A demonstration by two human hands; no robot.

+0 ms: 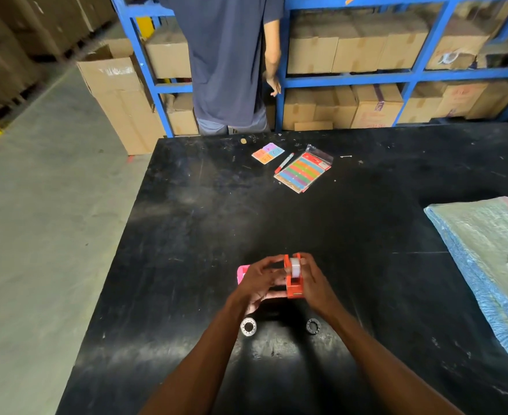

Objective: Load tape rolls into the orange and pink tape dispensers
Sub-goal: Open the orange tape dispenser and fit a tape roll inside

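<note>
Hands are meeting over the near middle of a scuffed black bench (187, 235), both wrapped around a small orange plastic tape dispenser (294, 284) that is standing upright between them with a clear roll of tape (295, 267) sitting in its cradle. The left hand (260, 283) is closing its grip on the dispenser's left side, fingers curled across the front, while the right hand (315, 283) is clasping the right side, fingertips at the top near the roll. A pink plastic tape dispenser (242, 273) is peeking out just left of the left hand, mostly hidden behind it. Two small clear tape rolls are lying flat on the bench nearer the camera, one (248, 326) under the left wrist and one (313, 326) beside the right forearm. Farther across the bench, a packet of rainbow-striped sticky labels (302, 172), a red pen (284, 163) and a pastel note card (267, 153) are lying together. A blue-edged stack of wrapped sheets (486, 265) is resting at the right edge. A person in a navy T-shirt (225, 61) is standing beyond the far edge, in front of blue steel shelving (348, 77) filled with cardboard boxes.
</note>
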